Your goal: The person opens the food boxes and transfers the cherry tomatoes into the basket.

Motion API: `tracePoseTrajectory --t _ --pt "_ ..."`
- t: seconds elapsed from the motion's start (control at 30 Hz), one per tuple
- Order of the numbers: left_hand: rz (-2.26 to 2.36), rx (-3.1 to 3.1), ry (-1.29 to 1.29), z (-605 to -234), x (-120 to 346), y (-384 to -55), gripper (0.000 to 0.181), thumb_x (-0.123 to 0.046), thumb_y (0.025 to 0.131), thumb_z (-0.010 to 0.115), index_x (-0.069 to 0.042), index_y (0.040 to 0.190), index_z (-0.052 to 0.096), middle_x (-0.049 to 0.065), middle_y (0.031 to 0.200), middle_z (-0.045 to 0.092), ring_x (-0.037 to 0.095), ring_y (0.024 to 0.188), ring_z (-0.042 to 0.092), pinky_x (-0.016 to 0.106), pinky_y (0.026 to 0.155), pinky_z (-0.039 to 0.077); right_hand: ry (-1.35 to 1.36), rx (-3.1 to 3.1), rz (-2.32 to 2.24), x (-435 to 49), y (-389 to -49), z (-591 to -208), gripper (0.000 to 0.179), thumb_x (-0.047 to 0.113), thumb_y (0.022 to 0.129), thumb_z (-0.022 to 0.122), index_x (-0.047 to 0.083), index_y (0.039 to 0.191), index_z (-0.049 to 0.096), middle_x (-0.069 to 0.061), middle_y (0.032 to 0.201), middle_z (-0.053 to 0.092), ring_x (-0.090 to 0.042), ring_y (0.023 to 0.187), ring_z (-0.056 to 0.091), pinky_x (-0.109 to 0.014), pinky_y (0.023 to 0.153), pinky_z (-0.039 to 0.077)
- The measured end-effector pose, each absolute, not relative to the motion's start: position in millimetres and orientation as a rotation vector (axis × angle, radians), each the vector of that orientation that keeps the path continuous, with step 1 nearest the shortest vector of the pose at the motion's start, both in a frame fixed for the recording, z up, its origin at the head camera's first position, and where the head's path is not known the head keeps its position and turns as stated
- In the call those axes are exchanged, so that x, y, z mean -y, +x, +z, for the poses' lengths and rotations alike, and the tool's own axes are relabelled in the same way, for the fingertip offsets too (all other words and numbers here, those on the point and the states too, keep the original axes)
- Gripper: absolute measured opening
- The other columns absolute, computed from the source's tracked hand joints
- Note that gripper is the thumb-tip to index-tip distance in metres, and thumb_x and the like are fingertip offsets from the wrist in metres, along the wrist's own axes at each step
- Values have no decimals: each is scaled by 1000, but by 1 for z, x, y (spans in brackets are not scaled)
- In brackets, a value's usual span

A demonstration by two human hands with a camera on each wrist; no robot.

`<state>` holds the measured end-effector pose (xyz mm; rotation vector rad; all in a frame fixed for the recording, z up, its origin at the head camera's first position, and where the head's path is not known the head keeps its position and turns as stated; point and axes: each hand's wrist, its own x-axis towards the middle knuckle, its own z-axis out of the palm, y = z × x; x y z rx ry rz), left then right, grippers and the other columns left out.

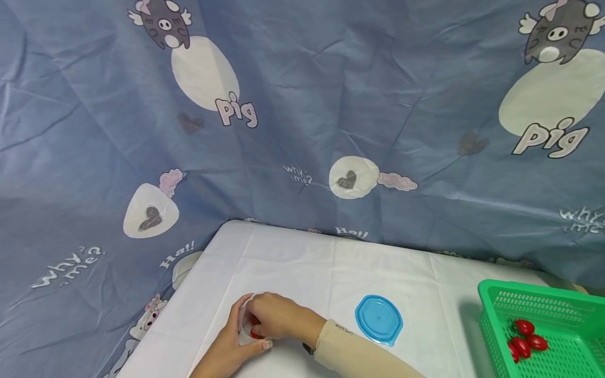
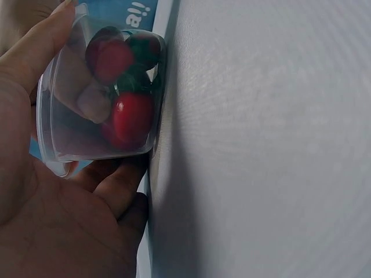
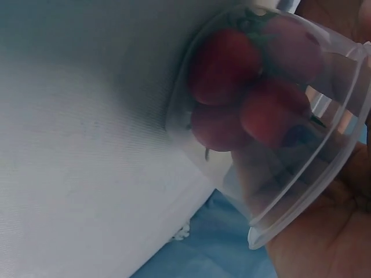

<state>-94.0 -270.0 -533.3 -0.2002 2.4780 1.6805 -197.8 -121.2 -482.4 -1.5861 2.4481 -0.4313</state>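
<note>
My left hand wraps round a clear plastic tub on the white table, thumb and fingers on opposite sides. Inside it lie several red cherry tomatoes with green stem ends; the right wrist view shows cherry tomatoes through the wall too. My right hand reaches down into the tub from the right, its fingers curled at a cherry tomato between thumb and forefinger. Its fingertips are partly hidden in the head view. Right of the hands lies a blue lid, flat on the cloth.
A green plastic basket stands at the right, with several cherry tomatoes at its left side. White cloth covers the table. Blue printed fabric hangs behind it and along the left side.
</note>
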Motion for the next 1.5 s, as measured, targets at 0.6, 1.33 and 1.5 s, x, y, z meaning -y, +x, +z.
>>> tracePoseTrajectory --t 0.6,1.33,1.5 --pt "1620 -2568 -195 -534 267 -94 108 -35 83 90 -29 164 18 11 156 47 30 138 48 56 108 40 -1629 -2347 -553 112 -198 -487 19 12 87 83 18 102 73 17 81 56 4 72 49 -13 68 40" --pt "1536 -2573 -247 -529 265 -94 114 -50 84 86 -27 165 8 20 170 22 50 151 27 74 110 32 -1703 -2282 -946 92 -211 -467 29 10 98 70 8 128 69 8 115 70 9 93 58 -6 82 46" --pt "1536 -2579 -253 -529 266 -94 113 -48 83 87 -28 164 10 20 168 26 44 150 33 70 112 33 -1737 -2277 -944 82 -214 -448 26 12 100 71 7 126 70 6 114 72 10 93 61 -7 81 49"
